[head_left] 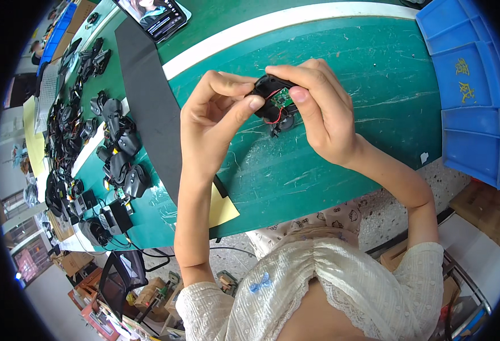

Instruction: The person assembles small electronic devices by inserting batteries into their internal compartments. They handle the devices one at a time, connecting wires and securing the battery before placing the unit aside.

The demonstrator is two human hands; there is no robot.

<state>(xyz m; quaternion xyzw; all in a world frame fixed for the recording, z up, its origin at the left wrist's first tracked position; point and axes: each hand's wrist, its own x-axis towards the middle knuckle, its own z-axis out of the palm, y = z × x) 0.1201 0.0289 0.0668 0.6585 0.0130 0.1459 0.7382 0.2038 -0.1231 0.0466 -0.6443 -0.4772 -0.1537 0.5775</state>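
Above the green table, both my hands hold a small black plastic housing [267, 86]. A green circuit board [282, 99] and thin red wires show inside it. My left hand [209, 116] pinches the left end between thumb and fingers. Gripping the right side is my right hand [331, 113], its index finger along the top edge and its thumb by the board. A round black part [284, 123] shows just below the housing; whether it is joined to it I cannot tell.
Several black device parts with wires [119, 128] lie on the left of the table [341, 176], by a long black mat [147, 85]. A phone [158, 21] stands at the far edge. Blue plastic crates [469, 91] are on the right. Yellow paper [222, 210] lies at the near edge.
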